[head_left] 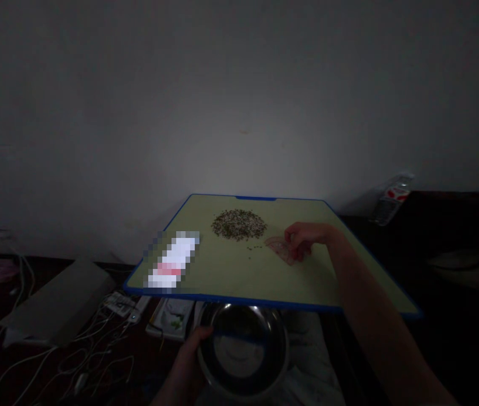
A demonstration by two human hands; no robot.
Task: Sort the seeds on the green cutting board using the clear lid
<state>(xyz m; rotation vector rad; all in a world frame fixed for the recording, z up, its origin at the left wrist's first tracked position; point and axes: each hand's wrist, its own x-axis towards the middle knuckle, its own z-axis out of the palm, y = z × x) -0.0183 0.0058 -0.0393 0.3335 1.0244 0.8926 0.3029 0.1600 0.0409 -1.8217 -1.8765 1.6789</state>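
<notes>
My left hand [197, 341] grips the left rim of a shiny steel bowl [239, 358], held just below the table's front edge. The bowl tilts so that its inside shows. Over the right part of the low yellow-green tabletop [231, 276], my right hand [302, 239] has its fingers closed on a thin clear plastic piece [280, 248]; its exact kind is unclear in the dim light. Left of that hand lies a round heap of small dark and pale seeds or grains [239, 224]. Several loose grains [254, 248] are scattered between heap and plastic piece.
A blurred-out phone-like bright screen [174, 259] lies at the tabletop's left. Behind stands a grey wall [239, 101]. A grey box [59, 299], white cables [91, 349] and a power strip [137, 313] are at lower left. A clear package [392, 197] leans at right.
</notes>
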